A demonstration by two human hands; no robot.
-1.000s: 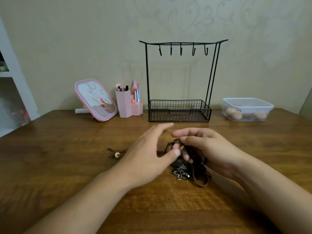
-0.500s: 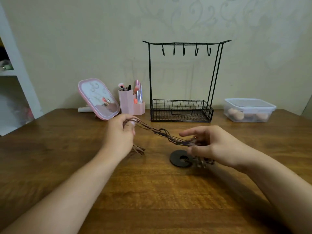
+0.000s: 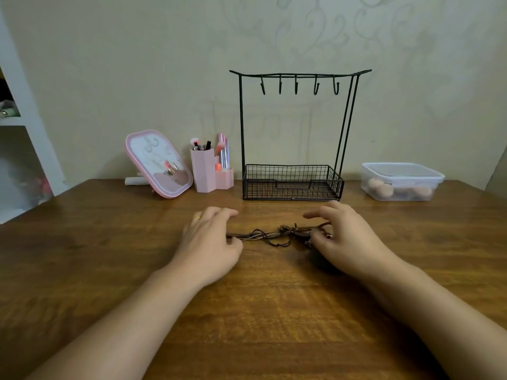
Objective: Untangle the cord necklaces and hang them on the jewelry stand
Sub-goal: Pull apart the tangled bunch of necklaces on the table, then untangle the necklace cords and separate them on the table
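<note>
A single wide-angle view is taken from the head, angled forward and down across the wooden table (image 3: 82,270). The forearms are seen close at 6 o'clock; the jewelry stand (image 3: 293,138) and wall are faced at 12 o'clock, farther off.

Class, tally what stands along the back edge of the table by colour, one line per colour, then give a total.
Pink: 2, the mirror and the brush holder
Black: 1, the jewelry stand
Clear: 1, the lidded plastic box
Total: 4
</note>
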